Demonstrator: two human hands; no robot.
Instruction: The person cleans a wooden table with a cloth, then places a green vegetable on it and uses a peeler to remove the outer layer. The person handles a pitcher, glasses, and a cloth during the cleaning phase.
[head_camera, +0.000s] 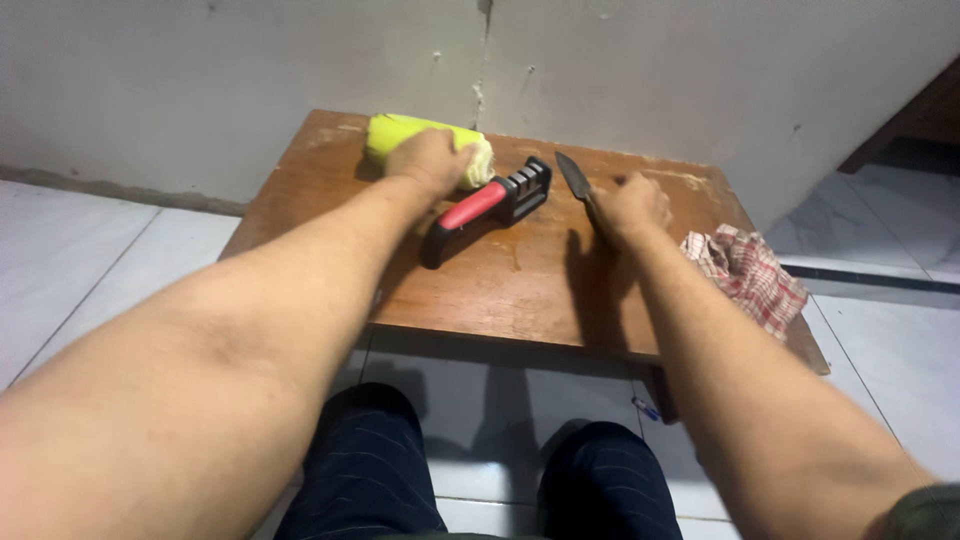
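Left hand (432, 160) clasped over yellow-green roll (412, 135) at far edge of wooden table (520, 290), right hand (632, 208) gripping knife (573, 177), blade pointing toward wall, red-and-black sharpener (487, 207) between hands, checked cloth (745, 272) near table's right edge.

No packages, labels, signs, screens — possibly none hidden.

Yellow-green rolled cloth (420, 140). Black plastic knife sharpener (487, 208), red grip. Dark grey steel knife blade (573, 177). Brown scuffed wooden table (500, 290). Red-white checked crumpled rag (748, 275). Dark navy pinstriped trousers (370, 470). White floor tiles (90, 260), grey-white wall (250, 70).
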